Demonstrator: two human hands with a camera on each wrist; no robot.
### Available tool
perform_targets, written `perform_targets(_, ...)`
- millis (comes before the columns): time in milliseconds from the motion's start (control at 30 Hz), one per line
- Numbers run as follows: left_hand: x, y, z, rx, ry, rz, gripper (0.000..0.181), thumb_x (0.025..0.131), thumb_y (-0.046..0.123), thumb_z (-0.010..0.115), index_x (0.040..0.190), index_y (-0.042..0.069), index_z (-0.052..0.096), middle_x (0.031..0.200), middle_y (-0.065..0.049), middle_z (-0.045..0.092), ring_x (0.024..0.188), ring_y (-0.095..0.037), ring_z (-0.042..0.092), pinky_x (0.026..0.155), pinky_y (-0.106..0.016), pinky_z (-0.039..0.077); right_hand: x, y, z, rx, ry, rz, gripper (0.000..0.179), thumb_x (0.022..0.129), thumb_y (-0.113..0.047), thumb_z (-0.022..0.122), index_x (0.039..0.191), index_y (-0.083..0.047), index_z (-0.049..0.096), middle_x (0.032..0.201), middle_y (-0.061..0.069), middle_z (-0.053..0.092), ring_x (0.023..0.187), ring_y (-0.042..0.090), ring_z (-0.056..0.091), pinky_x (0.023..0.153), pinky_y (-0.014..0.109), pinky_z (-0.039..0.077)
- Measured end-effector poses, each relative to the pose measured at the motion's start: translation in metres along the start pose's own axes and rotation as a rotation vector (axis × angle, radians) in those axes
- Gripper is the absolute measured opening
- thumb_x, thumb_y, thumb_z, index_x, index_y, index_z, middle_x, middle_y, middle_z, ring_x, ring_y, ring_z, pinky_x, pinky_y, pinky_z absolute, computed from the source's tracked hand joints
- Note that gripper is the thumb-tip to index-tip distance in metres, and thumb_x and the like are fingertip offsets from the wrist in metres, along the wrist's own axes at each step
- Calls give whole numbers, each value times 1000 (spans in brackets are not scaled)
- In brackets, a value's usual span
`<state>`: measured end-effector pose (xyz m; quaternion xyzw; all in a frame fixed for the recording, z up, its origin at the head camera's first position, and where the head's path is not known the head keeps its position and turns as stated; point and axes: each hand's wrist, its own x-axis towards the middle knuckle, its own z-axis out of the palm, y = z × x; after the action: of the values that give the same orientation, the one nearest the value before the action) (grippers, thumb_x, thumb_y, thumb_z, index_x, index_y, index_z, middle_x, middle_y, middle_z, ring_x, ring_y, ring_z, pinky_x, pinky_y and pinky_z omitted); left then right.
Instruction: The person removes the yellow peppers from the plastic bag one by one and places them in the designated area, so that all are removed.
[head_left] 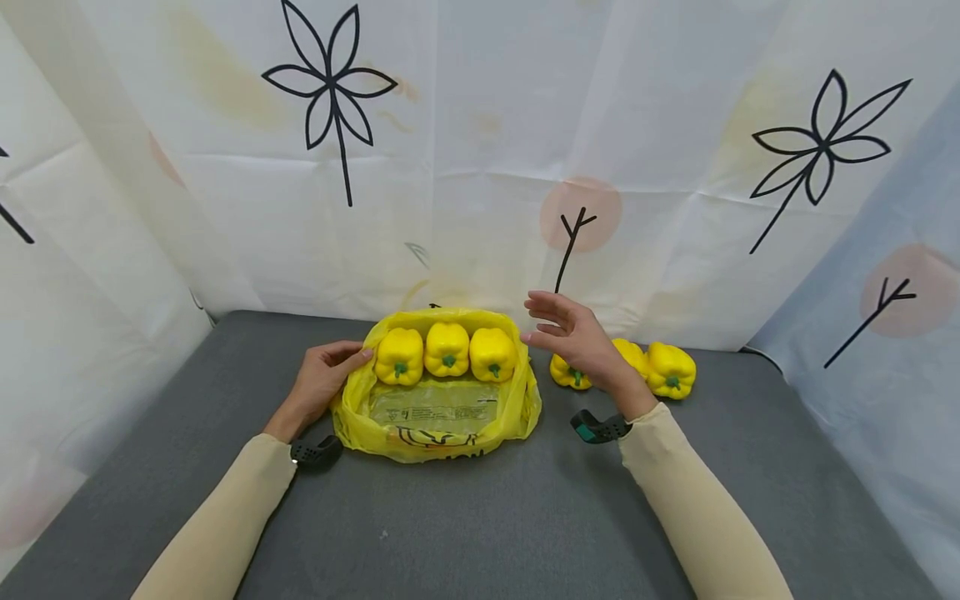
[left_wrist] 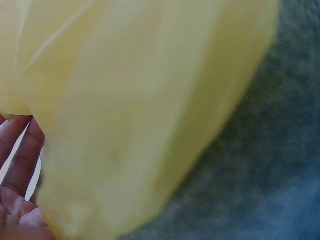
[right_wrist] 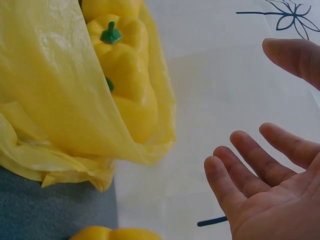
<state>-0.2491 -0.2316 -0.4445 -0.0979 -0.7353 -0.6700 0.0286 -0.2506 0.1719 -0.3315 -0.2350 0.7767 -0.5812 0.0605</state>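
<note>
A yellow plastic bag (head_left: 435, 442) lies open on the grey table, its rim folded wide. Three yellow bell peppers (head_left: 447, 350) with green stems sit in a row along its far side. At the left rim, my left hand (head_left: 321, 377) pinches the bag's edge between thumb and fingers; in the left wrist view the plastic covers much of that hand. My right hand (head_left: 581, 340) is raised just right of the bag, thumb and fingers apart and holding nothing, as the right wrist view also shows.
More yellow bell peppers (head_left: 671, 371) stand on the table (head_left: 465, 525) right of the bag, partly hidden behind my right hand and wrist. A white cloth with flower drawings (head_left: 480, 125) hangs along the table's far edge.
</note>
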Motion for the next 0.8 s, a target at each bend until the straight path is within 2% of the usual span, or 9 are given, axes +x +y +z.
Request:
perform_targets(400,0,2,0,-5,0,-3,42,100,21,68,127,-11,64,103,7,71,90,-10,70,77,-27,60,16,13,18,-36,-67,38,71,96,-12,73,155,-1,36,155,22,40,144,36,37,118,51,31)
perform_targets(800,0,1,1,6,2,-17,45,100,22,68,129,-11,63,103,7,71,90,-11,69,77,-27,60,27,21,29,-96,-62,118,74,94,-18,76,155,-3,38,155,18,41,144,35,38,116,51,34)
